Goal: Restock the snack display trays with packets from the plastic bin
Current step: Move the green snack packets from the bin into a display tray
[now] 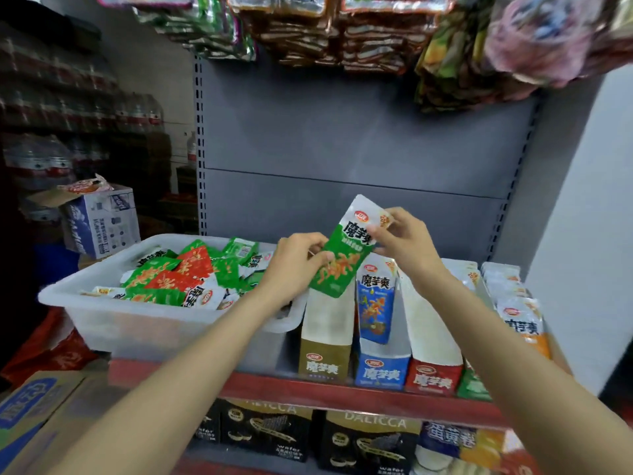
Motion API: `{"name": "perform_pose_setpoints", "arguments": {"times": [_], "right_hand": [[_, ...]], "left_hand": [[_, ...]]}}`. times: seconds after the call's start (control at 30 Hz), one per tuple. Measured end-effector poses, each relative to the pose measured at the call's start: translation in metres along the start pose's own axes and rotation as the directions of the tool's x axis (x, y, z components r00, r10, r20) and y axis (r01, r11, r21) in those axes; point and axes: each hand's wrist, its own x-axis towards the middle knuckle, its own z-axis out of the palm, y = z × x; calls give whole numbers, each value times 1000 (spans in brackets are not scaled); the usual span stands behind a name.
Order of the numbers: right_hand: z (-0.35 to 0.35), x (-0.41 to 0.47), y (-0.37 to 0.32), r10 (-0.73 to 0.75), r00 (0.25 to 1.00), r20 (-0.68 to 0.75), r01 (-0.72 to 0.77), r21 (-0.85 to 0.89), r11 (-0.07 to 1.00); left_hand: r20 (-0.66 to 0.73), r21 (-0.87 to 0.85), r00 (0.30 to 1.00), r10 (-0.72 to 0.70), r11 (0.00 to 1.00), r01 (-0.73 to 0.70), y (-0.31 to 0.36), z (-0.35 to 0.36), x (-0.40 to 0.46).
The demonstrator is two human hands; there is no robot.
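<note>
While held: packet (346,250) tilts over trays (376,337).
Left hand (298,260): pinches its 7 o'clock edge.
Right hand (406,240): pinches its 2 o'clock corner.
Bin (102,313): 9 o'clock.

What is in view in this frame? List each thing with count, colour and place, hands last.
Held packet: one, green and white, above the trays.
Plastic bin: one, translucent white, left on the shelf, full of green, red and white packets.
Display trays: four fronts visible, gold, blue, red, green, right of the bin.
Blue packet: one, upright in the blue tray.
Hanging snack bags: many, mixed colours, top.
Wafer boxes: two, black and gold, lower shelf.
Cardboard boxes: several, left.
Left hand: grips the packet's lower edge.
Right hand: pinches its top corner.
</note>
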Motion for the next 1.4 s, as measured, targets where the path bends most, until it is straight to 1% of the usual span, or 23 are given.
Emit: {"name": "perform_pose_setpoints", "arguments": {"times": [0.07,0.1,0.2,0.3,0.37,0.4,0.5,0.6,0.67,0.73,0.83,0.93,1.07,1.2,1.27,1.33,1.4], "right_hand": [[-21,-4,5,15,999,-29,-13,72,997],[-32,-6,8,14,999,-40,-11,76,997],[-64,-12,17,-4,994,-110,8,37,999],[-100,-16,21,-48,975,-215,49,-1,999],[-125,-18,25,-85,958,-273,67,-75,995],[-136,-18,29,-108,948,-299,68,-140,988],[-159,-19,39,-174,928,-329,65,-316,946],[-168,-18,48,-184,932,-314,50,-391,919],[-168,-16,54,-175,945,-277,51,-405,913],[-166,-15,60,-145,966,-213,38,-441,896],[-159,-11,70,-53,996,-73,6,-529,849],[-153,-10,79,7,999,48,25,-639,769],[-155,-12,84,12,999,38,20,-747,664],[-159,-9,86,-8,998,69,64,-865,498],[-158,-7,88,-3,998,67,61,-895,442],[-156,-7,89,-5,998,66,63,-911,407],[-154,-9,89,-25,997,74,77,-907,414]], "left_hand": [[63,-46,998,-12,999,15,14,22,3],[99,-54,995,-12,998,17,22,33,5],[185,-60,983,11,998,0,43,59,10],[210,-148,976,48,989,-17,63,81,15],[235,-166,971,55,986,-16,73,95,18],[254,-166,966,56,986,-14,76,102,20],[301,-127,952,56,992,-18,83,122,24],[342,-27,937,68,998,-62,86,139,29],[410,-10,910,59,998,-60,89,146,31],[507,-31,860,62,998,-54,93,149,32],[590,26,804,71,994,-107,95,153,34],[603,86,797,33,991,-105,87,161,39],[615,107,789,10,990,-96,79,168,42],[614,82,789,27,992,-97,80,168,41],[613,70,789,38,992,-102,81,167,40],[606,59,794,50,992,-108,82,164,39],[573,39,817,62,994,-103,83,160,36]]}}
